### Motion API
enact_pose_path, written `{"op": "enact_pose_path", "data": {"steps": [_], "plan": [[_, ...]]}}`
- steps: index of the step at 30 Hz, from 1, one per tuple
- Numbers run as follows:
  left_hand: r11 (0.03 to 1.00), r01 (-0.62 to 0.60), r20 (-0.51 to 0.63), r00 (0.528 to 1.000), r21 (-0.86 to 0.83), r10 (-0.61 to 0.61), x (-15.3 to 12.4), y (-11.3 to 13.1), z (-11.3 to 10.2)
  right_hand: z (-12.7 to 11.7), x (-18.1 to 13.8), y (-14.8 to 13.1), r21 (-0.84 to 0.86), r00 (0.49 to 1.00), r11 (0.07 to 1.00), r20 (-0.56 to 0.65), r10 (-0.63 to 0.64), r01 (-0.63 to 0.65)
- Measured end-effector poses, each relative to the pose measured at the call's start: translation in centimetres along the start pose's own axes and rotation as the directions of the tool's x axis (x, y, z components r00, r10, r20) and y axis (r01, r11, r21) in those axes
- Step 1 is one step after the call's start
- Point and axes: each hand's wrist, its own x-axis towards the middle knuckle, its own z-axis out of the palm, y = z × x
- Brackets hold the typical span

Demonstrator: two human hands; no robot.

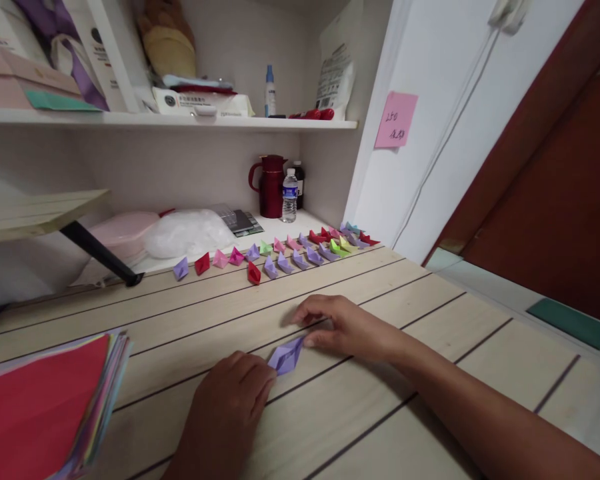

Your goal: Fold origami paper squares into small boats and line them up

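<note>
A small purple folded paper boat (287, 357) lies on the striped wooden tabletop between my two hands. At its left end, the closed fingers of my left hand (235, 393) grip the tip, with my thumb mostly hidden. On the other side, my right hand (337, 327) has its fingers curved and apart from the thumb, and the thumb reaches the boat's right tip. Beyond my hands, several finished paper boats in purple, red, pink and green stand in rows, such as a red boat (253, 273) and a purple boat (181, 269).
A stack of coloured paper with a red sheet (40, 407) on top lies at the left. Behind the boats, a dark red jug (271, 187) and a water bottle (289, 195) stand on the lower shelf. A raised stand's black leg (103, 253) rests at the back left.
</note>
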Motion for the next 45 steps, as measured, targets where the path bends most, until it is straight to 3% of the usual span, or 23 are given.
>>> {"op": "enact_pose_path", "data": {"steps": [4, 15, 26, 35, 45], "plan": [[1.000, -0.004, -0.017, 1.000, 0.002, 0.004, 0.1, -0.1, 0.1, 0.0, -0.1, 0.2, -0.034, 0.995, 0.996, 0.053, 0.086, -0.085], [0.991, 0.101, 0.043, 0.994, -0.092, -0.097, 0.0, -0.2, -0.1, 1.3, -0.1, -0.8, -0.032, 0.991, 0.998, 0.119, -0.058, 0.062], [0.997, 0.052, 0.044, 0.998, -0.062, -0.049, 0.3, 0.0, -0.3, 2.4, -0.1, -1.2, -0.182, 0.980, 0.970, 0.146, -0.138, 0.163], [0.996, 0.065, 0.094, 0.994, -0.062, -0.059, 0.5, 0.3, -0.4, 2.6, 0.1, -2.0, -0.179, 0.982, 0.972, 0.133, -0.131, 0.154], [0.997, -0.059, 0.142, 0.988, 0.039, 0.053, -0.7, 0.0, 0.4, 2.9, 0.2, -1.8, -0.189, 0.980, 0.966, 0.117, -0.158, 0.179]]}}
